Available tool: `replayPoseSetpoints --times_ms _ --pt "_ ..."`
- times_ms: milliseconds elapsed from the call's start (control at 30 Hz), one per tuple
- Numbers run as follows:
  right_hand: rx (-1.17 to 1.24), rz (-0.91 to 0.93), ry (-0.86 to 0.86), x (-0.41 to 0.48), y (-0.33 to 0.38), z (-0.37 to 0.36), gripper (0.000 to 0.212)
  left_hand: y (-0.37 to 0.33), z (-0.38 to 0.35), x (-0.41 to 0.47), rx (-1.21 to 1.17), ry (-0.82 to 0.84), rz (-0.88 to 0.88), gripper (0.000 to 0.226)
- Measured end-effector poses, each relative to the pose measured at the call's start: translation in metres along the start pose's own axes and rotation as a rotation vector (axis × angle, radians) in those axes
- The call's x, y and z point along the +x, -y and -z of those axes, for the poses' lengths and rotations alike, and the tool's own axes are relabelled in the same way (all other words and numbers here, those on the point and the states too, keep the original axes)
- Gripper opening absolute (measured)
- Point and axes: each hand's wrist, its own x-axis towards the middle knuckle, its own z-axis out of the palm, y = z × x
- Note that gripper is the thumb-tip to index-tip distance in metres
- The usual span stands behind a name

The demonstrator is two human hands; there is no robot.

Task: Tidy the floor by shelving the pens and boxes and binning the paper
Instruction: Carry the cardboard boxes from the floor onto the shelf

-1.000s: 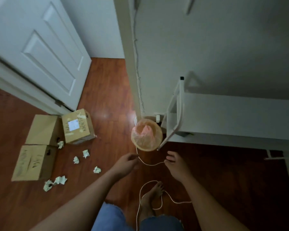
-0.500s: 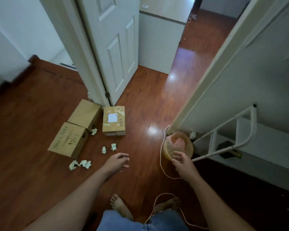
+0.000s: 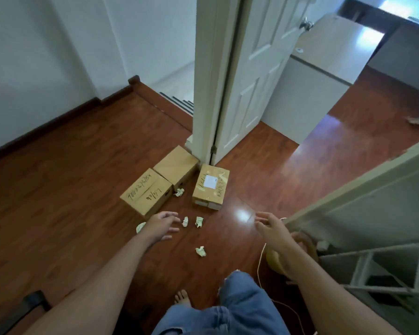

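Daylight spills in from a bright far room (image 3: 394, 10) at top right, laying a white glare patch (image 3: 243, 215) on the glossy wood floor (image 3: 87, 184) — the lower right corner sinks into grey shade. The wide lens bows the door frame (image 3: 206, 81) and wall edges; the left hand (image 3: 161, 226) and right hand (image 3: 272, 229) show slight motion blur.

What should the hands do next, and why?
Probably lower the left hand and pinch the nearest crumpled paper: that hand is open and empty, and the paper lies just ahead of it. The bin stands close, partly hidden under the right hand.
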Motion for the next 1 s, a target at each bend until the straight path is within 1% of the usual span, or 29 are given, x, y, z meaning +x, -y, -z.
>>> replayPoseSetpoints --times_ms 100,300,400,533,600,700,833,900,1000 --pt "-0.066 0.041 0.035 0.028 0.024 -0.006 0.037 -0.003 0.009 0.008 -0.054 -0.005 0.008 0.023" --pt "-0.131 0.054 0.11 0.098 0.057 -0.012 0.04 -0.014 0.014 0.041 -0.132 -0.036 0.046 0.02" --pt "-0.162 0.031 0.152 0.144 0.071 -0.009 0.04 -0.02 0.013 0.076 -0.183 -0.071 0.086 0.019" --pt "-0.179 -0.023 0.205 0.211 0.088 -0.004 0.034 -0.036 0.008 0.118 -0.24 -0.106 0.15 0.019" --pt "-0.201 -0.047 0.223 0.251 0.096 -0.003 0.037 -0.051 0.001 0.139 -0.26 -0.116 0.184 0.019" --pt "-0.251 -0.058 0.265 0.318 0.112 -0.004 0.04 -0.084 -0.009 0.179 -0.299 -0.156 0.201 0.019" --pt "-0.361 -0.062 0.311 0.399 0.122 -0.014 0.032 -0.12 -0.021 0.238 -0.357 -0.191 0.208 0.021" --pt "-0.407 -0.068 0.349 0.44 0.114 -0.029 0.032 -0.123 -0.028 0.278 -0.372 -0.185 0.216 0.022" --pt "-0.503 -0.052 0.429 0.505 0.081 -0.064 0.022 -0.103 -0.043 0.352 -0.378 -0.181 0.228 0.022"
